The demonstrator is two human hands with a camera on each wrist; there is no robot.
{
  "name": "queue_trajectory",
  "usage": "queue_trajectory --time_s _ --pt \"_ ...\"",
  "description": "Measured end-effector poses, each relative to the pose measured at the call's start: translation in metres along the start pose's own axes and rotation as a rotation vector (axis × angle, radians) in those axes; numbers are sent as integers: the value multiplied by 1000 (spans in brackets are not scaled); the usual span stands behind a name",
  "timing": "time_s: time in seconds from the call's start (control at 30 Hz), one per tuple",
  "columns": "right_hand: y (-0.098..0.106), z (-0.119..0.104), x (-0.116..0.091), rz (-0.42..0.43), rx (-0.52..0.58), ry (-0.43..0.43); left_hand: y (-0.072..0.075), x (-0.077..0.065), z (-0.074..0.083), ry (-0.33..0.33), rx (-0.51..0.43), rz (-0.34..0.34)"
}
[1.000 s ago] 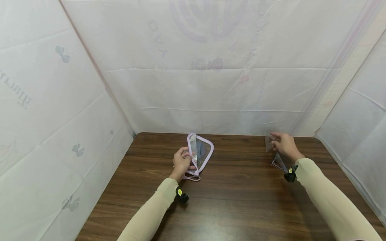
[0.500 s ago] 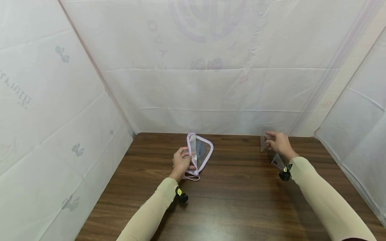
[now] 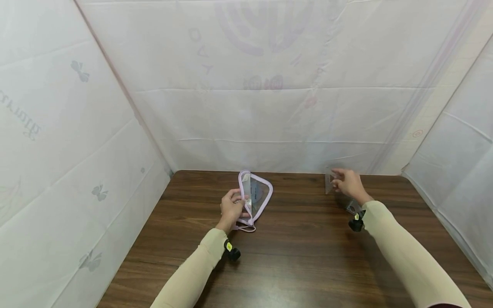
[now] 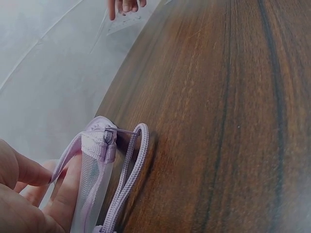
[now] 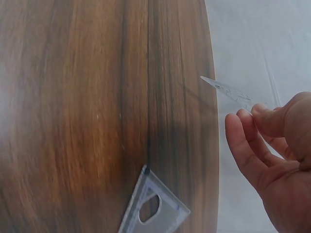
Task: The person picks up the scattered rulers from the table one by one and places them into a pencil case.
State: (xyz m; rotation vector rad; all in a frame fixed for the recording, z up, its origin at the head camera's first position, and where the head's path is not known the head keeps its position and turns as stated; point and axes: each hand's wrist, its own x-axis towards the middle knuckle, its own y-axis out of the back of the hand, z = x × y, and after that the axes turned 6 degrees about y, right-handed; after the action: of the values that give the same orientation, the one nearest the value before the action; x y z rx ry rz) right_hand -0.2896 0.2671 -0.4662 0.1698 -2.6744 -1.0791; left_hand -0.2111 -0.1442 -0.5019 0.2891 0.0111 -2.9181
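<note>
My left hand (image 3: 231, 207) grips the near-left edge of a see-through zip pouch (image 3: 269, 191) with lilac edging, thumb and fingers on either side of its opening. A bluish rounded shape shows through the pouch wall. In the left wrist view, the zipper end (image 4: 99, 145) and a lilac cord loop (image 4: 141, 150) stand close by the fingers. My right hand (image 3: 351, 185) pinches a clear set square (image 5: 228, 91) between thumb and fingertips, raised near the table's far edge. A second clear set square (image 5: 167, 216) lies on the wood below the right wrist.
The brown wood-grain table (image 3: 292, 256) reaches back to a white sheet wall (image 3: 246, 128). More white sheeting hangs along the left side (image 3: 77, 171) and the right side (image 3: 458, 171). Both wrists carry small black cameras.
My right hand has moved left with the pinched set square, toward the pouch. The left hand and pouch have stayed in place, as has the set square on the table.
</note>
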Motion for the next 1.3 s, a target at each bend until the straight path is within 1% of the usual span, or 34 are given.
queue_trajectory --time_s 0.2,0.3,0.43,0.73,0.87,1.07,1.3 --pt "-8 -5 2 5 50 -14 1 0 0 13 6 4" --pt "-12 -7 3 5 91 -24 1 0 -1 5 2 1" --pt "-14 -8 3 -9 144 -39 1 -1 -1 0 2 1" --pt "-18 -14 5 -39 228 -101 3 -1 1 25 15 1" --pt "-22 -14 6 -46 260 -106 2 -1 0 26 18 3" --pt "-28 -16 10 -66 295 -119 1 -1 -1 13 -2 -6" --pt "-36 -22 13 -71 322 -109 0 1 1 24 17 6"
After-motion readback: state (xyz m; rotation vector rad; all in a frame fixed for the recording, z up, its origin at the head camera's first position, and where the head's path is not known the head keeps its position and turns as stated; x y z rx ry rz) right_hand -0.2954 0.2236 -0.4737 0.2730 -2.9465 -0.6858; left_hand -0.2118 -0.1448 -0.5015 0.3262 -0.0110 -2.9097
